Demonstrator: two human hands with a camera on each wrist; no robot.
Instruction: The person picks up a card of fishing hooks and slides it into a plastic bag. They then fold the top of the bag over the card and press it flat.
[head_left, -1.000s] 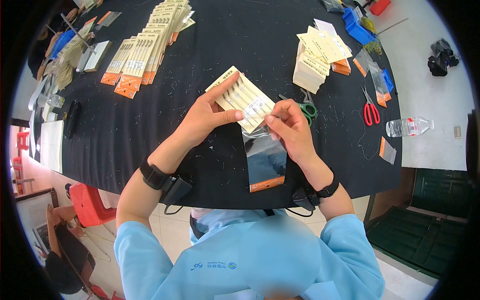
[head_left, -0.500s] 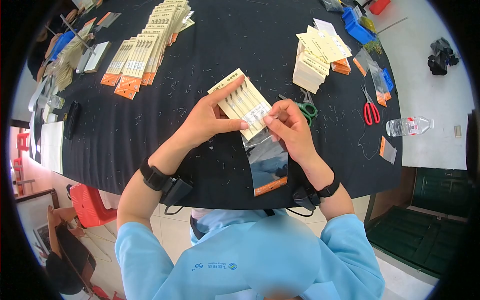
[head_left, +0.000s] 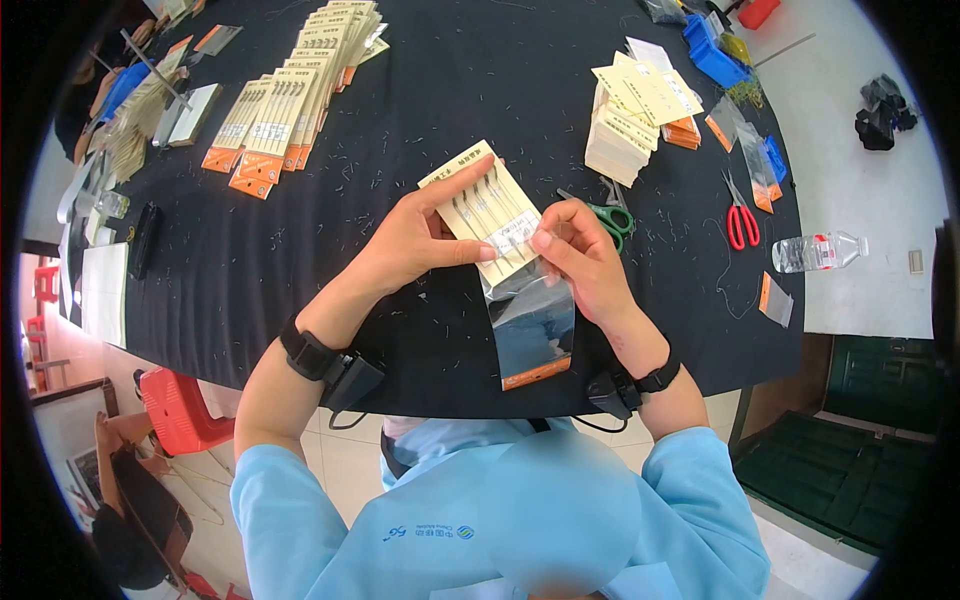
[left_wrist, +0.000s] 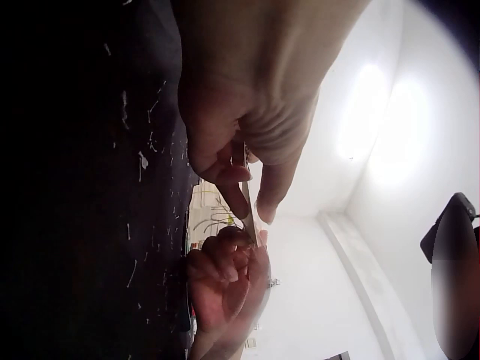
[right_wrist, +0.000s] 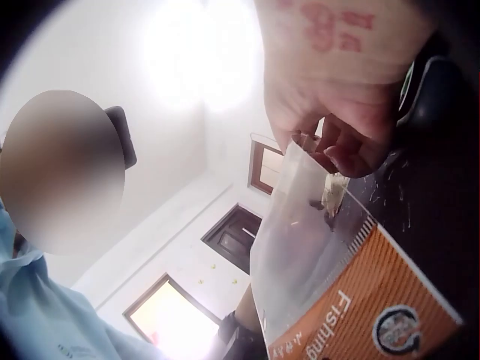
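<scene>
My left hand holds a cream printed card between its thumb and fingers, with the thumb on the front face. Several thin strands with dark tips run along the card, crossed by a white label. At the card's lower end, my right hand pinches the mouth of a clear plastic bag, which hangs toward my body, orange end lowest. The right wrist view shows "Fishing" printed on the bag's orange strip. Both hands meet around the card's edge in the left wrist view.
Filled cards in bags lie overlapping at the back left. A stack of cream cards stands right of the hands, near green-handled scissors. Red-handled scissors, a water bottle and a blue basket are farther right.
The card has turned steeper and shifted slightly down toward the bag, with my left hand moving along. The hanging bag swung right, then partly back. My right hand keeps its pinch.
</scene>
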